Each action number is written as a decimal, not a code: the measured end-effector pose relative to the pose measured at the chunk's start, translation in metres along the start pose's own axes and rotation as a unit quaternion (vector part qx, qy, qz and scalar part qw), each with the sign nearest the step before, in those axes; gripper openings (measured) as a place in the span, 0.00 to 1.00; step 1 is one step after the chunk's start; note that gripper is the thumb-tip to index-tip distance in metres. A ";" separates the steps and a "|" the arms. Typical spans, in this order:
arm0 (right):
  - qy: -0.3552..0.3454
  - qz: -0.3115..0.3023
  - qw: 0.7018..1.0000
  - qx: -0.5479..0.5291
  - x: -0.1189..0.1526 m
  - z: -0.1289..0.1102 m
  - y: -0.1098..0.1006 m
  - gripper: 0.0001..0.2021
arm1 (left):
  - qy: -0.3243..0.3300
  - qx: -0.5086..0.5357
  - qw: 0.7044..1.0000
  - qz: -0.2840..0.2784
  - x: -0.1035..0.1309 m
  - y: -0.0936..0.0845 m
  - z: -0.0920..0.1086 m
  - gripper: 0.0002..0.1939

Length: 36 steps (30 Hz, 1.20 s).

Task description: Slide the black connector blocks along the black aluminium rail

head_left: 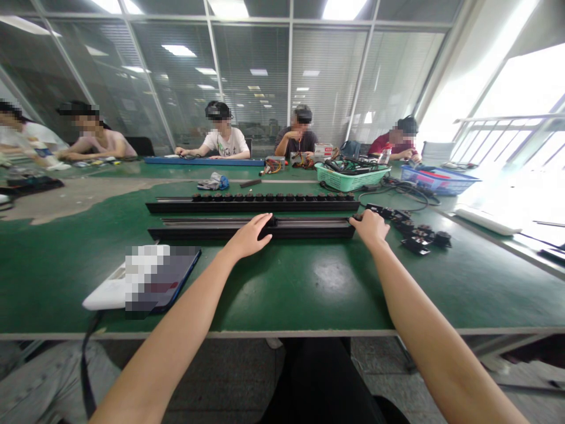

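Observation:
Two long black rails lie side by side across the green table. My left hand (252,237) is at the middle of the near rail (203,233), thumb and fingers apart, its fingertips beside a small black block (274,222) in the rail's channel. At that rail's right end, my right hand (371,228) has its fingers closed on a small black part (356,218), mostly hidden by them. Behind, the far rail (251,206) carries a row of several small black modules (265,197). More loose black modules (417,237) are scattered right of my right hand.
At the left front lie a white device (119,285) and a dark phone-like slab (180,277). A green basket (353,179) of cables and a blue basket (436,182) stand at back right. A grey-blue cloth (213,181) lies behind the rails. Several people sit across the table.

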State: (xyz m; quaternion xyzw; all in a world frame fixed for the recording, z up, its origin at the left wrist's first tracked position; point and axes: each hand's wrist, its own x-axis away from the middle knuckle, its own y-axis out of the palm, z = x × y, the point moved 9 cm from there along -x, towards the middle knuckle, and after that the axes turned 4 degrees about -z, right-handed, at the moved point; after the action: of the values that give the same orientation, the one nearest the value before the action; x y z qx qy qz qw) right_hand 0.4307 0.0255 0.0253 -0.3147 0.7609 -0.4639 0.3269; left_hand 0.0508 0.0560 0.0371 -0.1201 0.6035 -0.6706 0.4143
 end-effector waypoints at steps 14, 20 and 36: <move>0.000 0.001 1.000 0.003 -0.005 0.009 0.000 0.20 | 0.001 0.007 1.000 0.000 0.000 0.000 0.000 0.36; 0.001 -0.008 1.000 -0.009 -0.007 0.011 0.002 0.19 | 0.006 0.007 1.000 0.000 0.000 0.001 -0.001 0.36; 0.129 0.087 0.987 0.033 -0.026 0.093 0.003 0.22 | 0.002 0.015 1.000 0.004 0.001 0.001 -0.003 0.36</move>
State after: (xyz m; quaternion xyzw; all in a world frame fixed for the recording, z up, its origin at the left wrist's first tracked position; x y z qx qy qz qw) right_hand 0.5189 0.0007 -0.0049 -0.1738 0.8053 -0.4954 0.2755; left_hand 0.0488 0.0574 0.0352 -0.1097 0.5947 -0.6781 0.4178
